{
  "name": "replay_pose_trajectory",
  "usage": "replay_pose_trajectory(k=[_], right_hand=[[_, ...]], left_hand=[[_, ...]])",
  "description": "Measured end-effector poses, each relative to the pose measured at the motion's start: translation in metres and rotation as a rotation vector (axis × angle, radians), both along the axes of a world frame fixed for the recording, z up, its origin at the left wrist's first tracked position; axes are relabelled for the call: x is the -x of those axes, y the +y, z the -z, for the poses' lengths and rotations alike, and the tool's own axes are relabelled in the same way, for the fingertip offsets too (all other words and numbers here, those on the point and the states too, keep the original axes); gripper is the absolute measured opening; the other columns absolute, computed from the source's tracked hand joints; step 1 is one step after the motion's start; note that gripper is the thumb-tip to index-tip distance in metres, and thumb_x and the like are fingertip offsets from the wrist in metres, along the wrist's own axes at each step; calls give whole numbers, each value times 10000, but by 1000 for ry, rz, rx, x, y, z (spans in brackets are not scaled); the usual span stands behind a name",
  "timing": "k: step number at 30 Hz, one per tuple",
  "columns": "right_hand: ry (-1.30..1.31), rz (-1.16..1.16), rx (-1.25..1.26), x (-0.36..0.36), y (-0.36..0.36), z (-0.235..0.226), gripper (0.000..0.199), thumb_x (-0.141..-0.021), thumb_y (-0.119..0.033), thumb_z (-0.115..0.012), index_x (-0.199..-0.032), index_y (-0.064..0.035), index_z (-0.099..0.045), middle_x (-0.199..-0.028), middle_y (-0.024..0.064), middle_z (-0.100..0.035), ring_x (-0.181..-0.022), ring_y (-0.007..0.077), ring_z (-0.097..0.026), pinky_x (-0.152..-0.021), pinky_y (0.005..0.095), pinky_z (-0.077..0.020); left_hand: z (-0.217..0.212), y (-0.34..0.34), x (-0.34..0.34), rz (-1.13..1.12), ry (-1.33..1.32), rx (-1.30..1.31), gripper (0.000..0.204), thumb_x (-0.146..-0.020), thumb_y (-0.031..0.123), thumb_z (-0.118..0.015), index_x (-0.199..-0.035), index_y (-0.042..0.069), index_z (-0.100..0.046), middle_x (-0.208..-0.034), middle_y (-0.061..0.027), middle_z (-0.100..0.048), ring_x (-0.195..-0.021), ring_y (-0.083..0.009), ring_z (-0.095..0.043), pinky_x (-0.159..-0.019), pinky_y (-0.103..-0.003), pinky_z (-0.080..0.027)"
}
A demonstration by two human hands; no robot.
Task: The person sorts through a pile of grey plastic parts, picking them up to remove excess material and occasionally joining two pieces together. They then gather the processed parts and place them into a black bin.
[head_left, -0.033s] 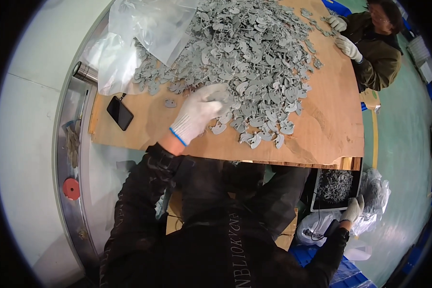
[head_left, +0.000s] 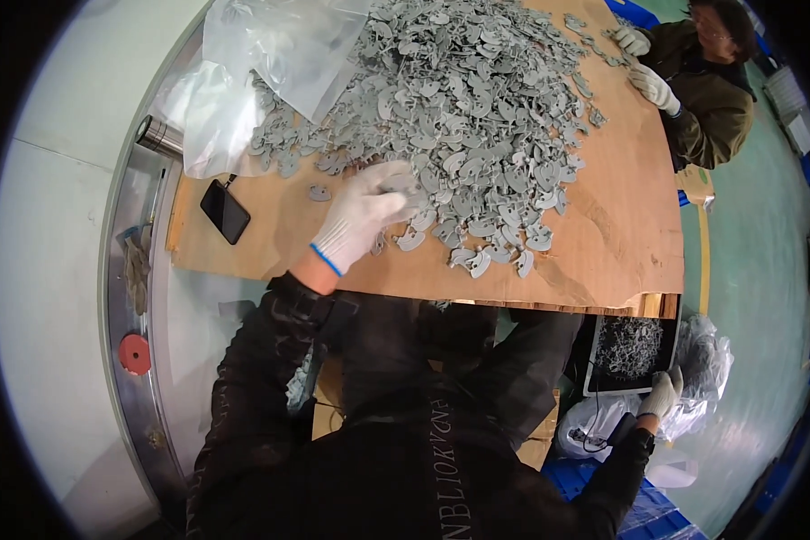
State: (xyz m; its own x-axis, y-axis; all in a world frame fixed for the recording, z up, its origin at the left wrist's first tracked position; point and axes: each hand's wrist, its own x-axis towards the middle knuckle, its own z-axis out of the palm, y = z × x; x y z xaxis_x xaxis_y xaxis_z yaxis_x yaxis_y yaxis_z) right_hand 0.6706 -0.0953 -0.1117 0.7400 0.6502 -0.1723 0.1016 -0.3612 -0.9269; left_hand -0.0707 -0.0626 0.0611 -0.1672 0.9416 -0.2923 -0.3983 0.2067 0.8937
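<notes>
Nearest, at the lower right, a blue crate is partly overlaid with clear film. Above it a clear plastic bag is seen, crumpled, its contents hard to make out. Beyond these a shallow black tray with a pale rim is filled across its middle with a tangle of small pale pieces; bare black floor is left showing around them. The gloved right hand is placed at the tray's near right corner, against a second clear bag; whether its grip is open or closed cannot be told.

Over the near side of the wooden bench, the gloved left hand is held at the front of the heap, its grip closed on a grey piece whose outline is blurred. The heap of flat, curved grey pieces is spread over the middle and far part of the bench. To the left, a black phone is laid on the wood, with a metal flask near the bench's edge.

Farther back, a large clear bag is draped against the heap's left side; whether pieces are contained in it cannot be told. At the far right, loose pieces are bordered by a co-worker's gloved hands.
</notes>
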Motion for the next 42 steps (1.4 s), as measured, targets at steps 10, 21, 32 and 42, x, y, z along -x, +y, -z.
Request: replay_pose_trajectory(k=[10,21,32,42], right_hand=[[-274,-68,299,-73,12,-20,527,-1059,-325,-518,-1432,39,-598,-1304,110,-717,-1128,294,-666,-1029,387,-504],[-49,-152,108,-130,41,-16,602,-1092,-244,-459,-1625,33,-421,-1629,106,-504,-1485,250,-483,-1252,339,-341],[52,-92,-37,-68,47,-48,566,-962,-127,-540,-1512,2,-574,-1217,80,-690,-1119,250,-632,-1047,345,-457],[-14,-204,139,-50,56,-58,593,-925,-97,-518,-1502,22,-590,-1311,84,-690,-1159,239,-639,-1061,335,-459]], left_hand=[[18,-8,69,-21,605,192,425,-933,122,-732,-1340,17,-671,-1300,-87,-684,-1098,-229,-732,-925,-383,-588],[24,27,79,-172,1615,-14,332,-970,217,-683,-1291,139,-718,-1398,-107,-662,-1327,-339,-590,-1146,-463,-467],[-5,87,32,417,1833,-11,383,-982,292,-640,-1333,146,-691,-1409,-84,-644,-1307,-328,-580,-1152,-466,-473],[-6,104,39,661,2037,7,380,-953,351,-683,-1279,155,-702,-1259,-59,-666,-1263,-288,-599,-1077,-481,-503]])
